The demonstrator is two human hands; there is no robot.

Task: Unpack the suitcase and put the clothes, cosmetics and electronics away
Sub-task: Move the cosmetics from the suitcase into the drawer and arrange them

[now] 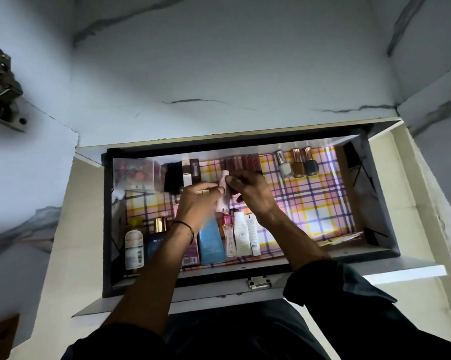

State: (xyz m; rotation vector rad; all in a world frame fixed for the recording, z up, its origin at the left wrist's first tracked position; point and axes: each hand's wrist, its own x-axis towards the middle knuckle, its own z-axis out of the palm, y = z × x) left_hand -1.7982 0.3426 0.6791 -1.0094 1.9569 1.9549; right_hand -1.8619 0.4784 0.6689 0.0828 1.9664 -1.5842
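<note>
A small pink tube [223, 201] is held over the middle of the open drawer [383, 203], pinched from both sides. The left hand [197, 201] is curled on its mid-body and the right hand [250, 193] is closed on the upper part by the cap, so the hands are pretty much together on it. Its long axis runs front-to-back along the drawer, with the cap end pointed at the drawer's back wall and tipped a bit. Whether its bottom touches anything can't be told, it's kinda blurred.

The drawer floor is covered with a plaid liner [310, 198] in pink, yellow and purple. Along the drawer's back, a clear palette box [134, 172] sits in the left corner, a row of lip glosses [241, 162] is lined up mid-back, and three nail polish bottles [297, 163] are stood toward the right. Along the drawer's front, a barcode bottle [134, 245], a blue box [211, 242] and white tubes [241, 237] are laid out. A metal latch [258, 283] is fixed to the drawer's front edge. The drawer is surrounded by marble-look cabinet walls [219, 74], dimly lit.
</note>
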